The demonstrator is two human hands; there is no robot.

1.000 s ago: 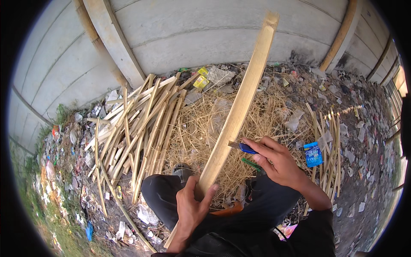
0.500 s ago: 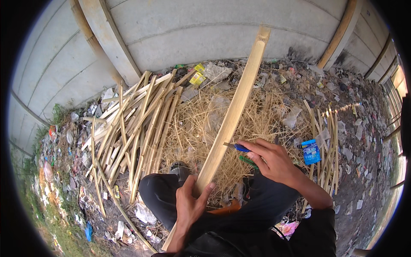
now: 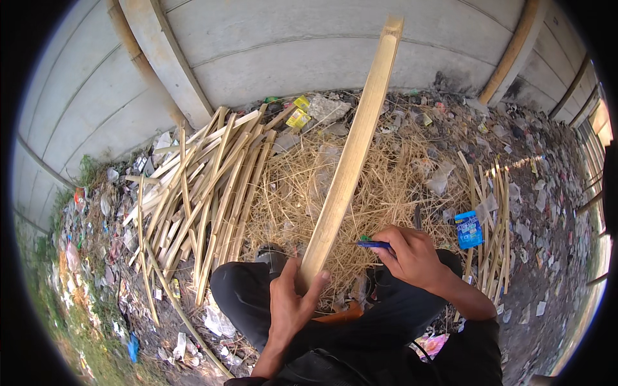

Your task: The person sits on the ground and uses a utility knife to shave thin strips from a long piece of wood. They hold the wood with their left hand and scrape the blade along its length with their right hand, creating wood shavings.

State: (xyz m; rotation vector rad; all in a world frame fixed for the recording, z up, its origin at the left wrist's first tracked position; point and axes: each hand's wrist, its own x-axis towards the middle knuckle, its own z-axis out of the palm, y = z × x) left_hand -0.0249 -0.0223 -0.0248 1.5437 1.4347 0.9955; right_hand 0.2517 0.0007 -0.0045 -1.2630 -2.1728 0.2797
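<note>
A long split bamboo strip (image 3: 353, 154), pale and slightly hollowed, slants away from me toward the wall. My left hand (image 3: 291, 297) is closed round its near end, thumb on the right edge. In my right hand (image 3: 415, 260) is a small blue-handled knife (image 3: 376, 244), its tip pointing left toward the bamboo. A gap separates the knife from the strip. Part of the knife's handle is hidden by my fingers. Both hands are over my crossed legs (image 3: 241, 289).
Many cut bamboo strips (image 3: 212, 186) lie piled on the left, with a smaller bundle (image 3: 492, 225) at right beside a blue packet (image 3: 468, 229). Dry shavings (image 3: 302, 174) cover the ground ahead. A concrete wall (image 3: 290, 38) stands behind scattered litter.
The knife has come away from the bamboo's edge as my right hand moved nearer to me. The strip has shifted up and away, with my left hand still round it.
</note>
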